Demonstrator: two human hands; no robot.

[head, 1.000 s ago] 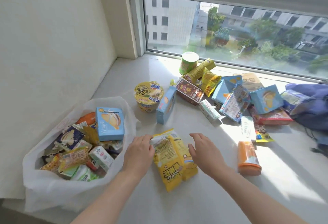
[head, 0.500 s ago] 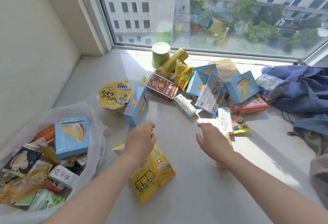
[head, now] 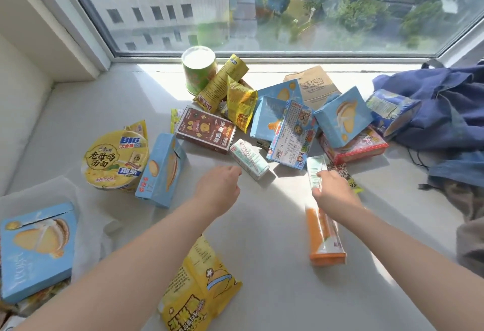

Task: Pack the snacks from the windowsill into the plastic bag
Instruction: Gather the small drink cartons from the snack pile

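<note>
The head camera is my only view. Both arms reach over the windowsill toward the pile of snacks under the glass. My left grip is released, fingers loosely curled and holding nothing, its fingertips just short of the small white-and-green carton. My right grip lies over the near end of the slim white packet. I cannot tell whether its fingers are clamped on the packet or only rest there. The plastic bag sits at the lower left edge, with a pale blue box on top of its contents, well apart from both grips.

I judge the step in hand to be picking up one item per grip. I would take the carton across its short sides, since nothing lies on it. The printed blue packet stands just beside it, so I'd draw the carton toward me before lifting. I'd pinch the slim packet at its end and raise it straight up, so the cartoon wrapper touching it isn't dragged along. Then I'd carry both left, clear of the upright blue box and the noodle cup, and lower them into the bag rather than drop them.
</note>
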